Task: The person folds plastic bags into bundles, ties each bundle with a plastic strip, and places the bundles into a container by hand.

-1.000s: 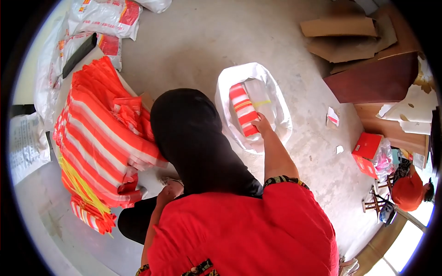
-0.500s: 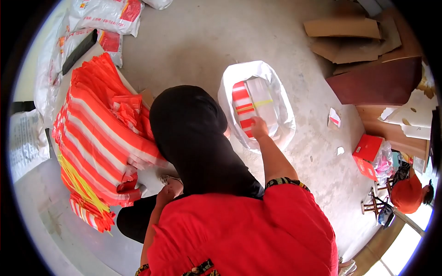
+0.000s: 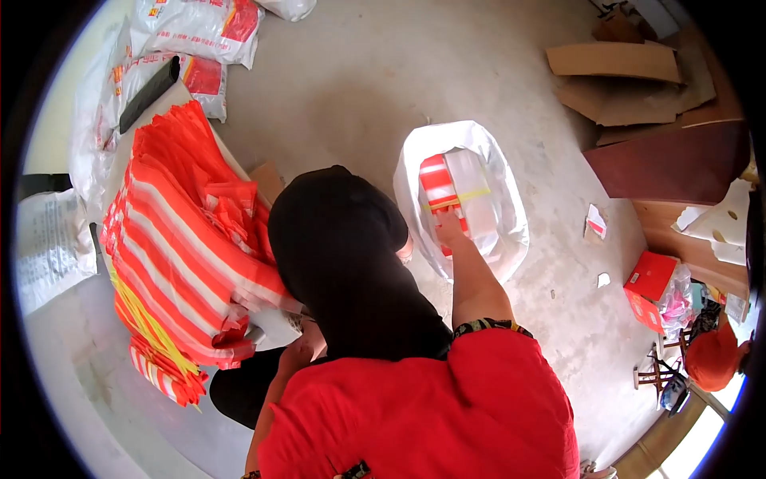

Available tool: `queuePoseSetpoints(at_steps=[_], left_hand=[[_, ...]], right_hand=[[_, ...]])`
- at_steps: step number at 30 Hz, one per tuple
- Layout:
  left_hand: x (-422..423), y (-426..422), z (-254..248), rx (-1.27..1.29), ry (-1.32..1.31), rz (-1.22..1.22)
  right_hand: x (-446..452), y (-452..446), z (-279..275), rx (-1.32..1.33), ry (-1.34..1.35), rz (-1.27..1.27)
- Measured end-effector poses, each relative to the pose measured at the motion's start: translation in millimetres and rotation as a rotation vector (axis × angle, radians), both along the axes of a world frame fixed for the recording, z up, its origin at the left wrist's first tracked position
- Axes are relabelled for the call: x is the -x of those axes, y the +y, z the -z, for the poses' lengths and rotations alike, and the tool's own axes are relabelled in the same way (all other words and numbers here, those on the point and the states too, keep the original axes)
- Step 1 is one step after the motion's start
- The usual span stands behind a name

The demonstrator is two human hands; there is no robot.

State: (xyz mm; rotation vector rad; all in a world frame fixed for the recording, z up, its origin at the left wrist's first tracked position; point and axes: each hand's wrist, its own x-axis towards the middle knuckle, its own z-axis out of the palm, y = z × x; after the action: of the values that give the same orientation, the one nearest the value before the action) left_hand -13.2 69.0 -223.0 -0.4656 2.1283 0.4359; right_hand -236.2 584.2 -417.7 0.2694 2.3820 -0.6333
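A white sack (image 3: pixel 517 209) stands wide-mouthed on the floor in front of me. Inside it lie a flat folded bundle of red-and-white striped plastic bags (image 3: pixel 437 180) and, beside that, a pale bundle with a yellow band (image 3: pixel 471 172). My right hand (image 3: pixel 450 225) reaches in, its fingers curled at the near end of the striped bundle. By my bent leg is my left hand (image 3: pixel 300 351); its fingers are mostly hidden. It is nearest to a large pile of red-and-white striped plastic bags (image 3: pixel 179 239) on my left.
Yellow strips (image 3: pixel 152 331) hang along the pile. Printed white sacks (image 3: pixel 195 36) lie at the far left. Flattened cardboard (image 3: pixel 614 64), a dark red panel (image 3: pixel 670 160) and a red box (image 3: pixel 650 275) are at the right. Another person (image 3: pixel 710 359) is at the far right.
The whole view has shifted slightly, so things appear lower and further right. My right hand has moved left across the striped bundle's near end. My left hand stays by my leg.
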Motion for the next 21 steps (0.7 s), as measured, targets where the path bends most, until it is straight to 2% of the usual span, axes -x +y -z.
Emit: queuePoseSetpoints(at_steps=[2, 5, 7, 11, 13, 15, 16, 17, 18, 20, 21], left_hand=[[-23.3, -33.0, 41.5, -0.1, 0.005, -0.003], [10.5, 10.6, -17.2, -0.05, 0.037, 0.017], [17.2, 18.9, -28.2, -0.049, 0.049, 0.02], [8.6, 14.6, -10.2, -0.052, 0.173, 0.013], [9.1, 16.9, -7.1, -0.032, 0.191, 0.049], [7.8, 15.5, -4.6, -0.011, 0.19, 0.101], [2.7, 10.2, 3.8, -0.061, 0.285, 0.2], [-5.0, 2.7, 17.4, -0.104, 0.378, 0.297], [-7.1, 0.3, 12.6, -0.111, 0.418, 0.361], [4.4, 13.4, -15.3, -0.092, 0.447, 0.454], [9.3, 23.6, -26.7, -0.091, 0.434, 0.377]], right_hand=[[0.4, 1.9, 9.0, 0.025, 0.002, 0.02], [3.9, 3.0, -10.1, -0.049, -0.025, -0.153], [2.5, 4.5, -11.1, 0.028, 0.014, -0.046], [-8.2, 1.2, -11.3, 0.189, 0.179, 0.197], [-14.8, 4.2, -2.8, 0.044, 0.192, -0.049], [-24.6, 5.6, -4.6, 0.095, 0.296, 0.04], [-28.8, 2.5, -15.9, 0.227, 0.379, 0.249], [-29.6, 8.9, -2.7, 0.239, 0.434, 0.26], [-28.1, 18.4, 14.0, 0.254, 0.486, 0.269], [-19.0, 25.3, 5.5, 0.144, 0.652, 0.285], [-7.2, 38.2, 11.4, 0.105, 0.691, 0.294]])
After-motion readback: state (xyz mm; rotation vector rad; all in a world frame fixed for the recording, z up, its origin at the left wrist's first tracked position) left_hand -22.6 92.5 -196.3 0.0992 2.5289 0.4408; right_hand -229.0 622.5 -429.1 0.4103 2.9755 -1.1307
